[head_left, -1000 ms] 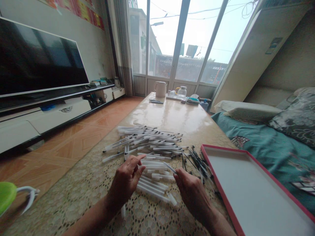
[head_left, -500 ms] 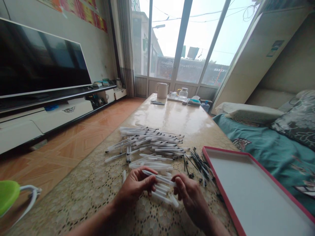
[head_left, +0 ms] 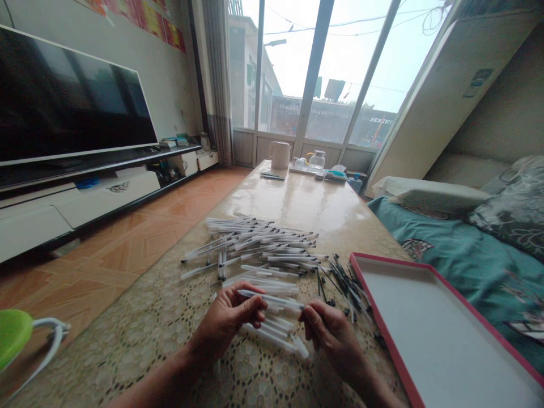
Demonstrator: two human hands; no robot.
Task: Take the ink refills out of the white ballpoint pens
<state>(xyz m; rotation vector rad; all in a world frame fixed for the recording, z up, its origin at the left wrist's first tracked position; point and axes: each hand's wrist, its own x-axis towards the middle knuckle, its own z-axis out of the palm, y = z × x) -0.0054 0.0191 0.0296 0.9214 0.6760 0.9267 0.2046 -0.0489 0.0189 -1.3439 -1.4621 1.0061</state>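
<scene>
My left hand (head_left: 229, 318) is closed, pinching a clear white pen (head_left: 280, 302) between thumb and fingers. The pen lies nearly level, its left end sticking out past my fingers. At its right end, where a small dark part shows, the thumb and fingertips of my right hand (head_left: 330, 330) are pinched together on it. Under and just below the pen lie several loose white pen barrels (head_left: 272, 335). Beyond my hands spreads a heap of clear pens (head_left: 263, 243) with black ends. Thin black sticks and small black caps (head_left: 340, 277) lie to the right of the heap.
A shallow white box with a red rim (head_left: 393, 259) stands on the right of the patterned table (head_left: 170, 345). At the table's far end are a beige jug (head_left: 279, 155), a glass pot (head_left: 317, 161) and a tissue pack (head_left: 335, 174). A green stool (head_left: 15, 338) is at lower left.
The pen has shifted slightly left with my left hand. My right fingers now grip only its right tip, where a dark end has come into view.
</scene>
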